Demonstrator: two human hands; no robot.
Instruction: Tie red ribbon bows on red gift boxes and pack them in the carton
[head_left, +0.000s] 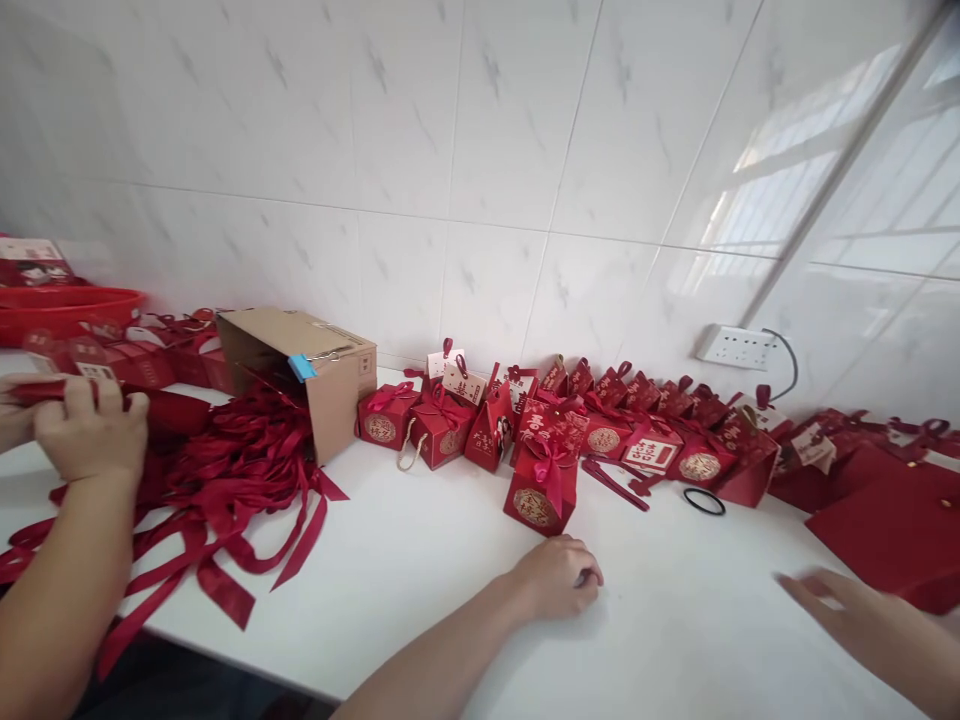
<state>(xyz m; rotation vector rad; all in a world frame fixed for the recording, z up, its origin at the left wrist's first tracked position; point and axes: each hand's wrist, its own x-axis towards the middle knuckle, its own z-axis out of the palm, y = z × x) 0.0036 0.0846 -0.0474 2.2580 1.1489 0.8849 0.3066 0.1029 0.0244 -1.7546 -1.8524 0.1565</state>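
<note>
On the white table, my left hand (556,580) rests with its fingers curled and nothing visible in them. Just beyond it stands a red gift box (536,495) with gold print and a pink ribbon bow. My right hand (862,620), slightly blurred, is at the right with fingers stretched out and nothing held. A large red bag-like piece (892,520) lies nearest to it. Between my hands and the wall is a row of finished red boxes, including a bowed box (446,430) and a peaked box (491,430).
At the left, a co-worker's hands (90,425) hold a red item beside a heap of red ribbons (232,470). The ribbons spill from a cardboard box (341,400) with a blue clip. A black ring (705,502) lies near a wall socket (739,347). A red basin (67,310) stands far left.
</note>
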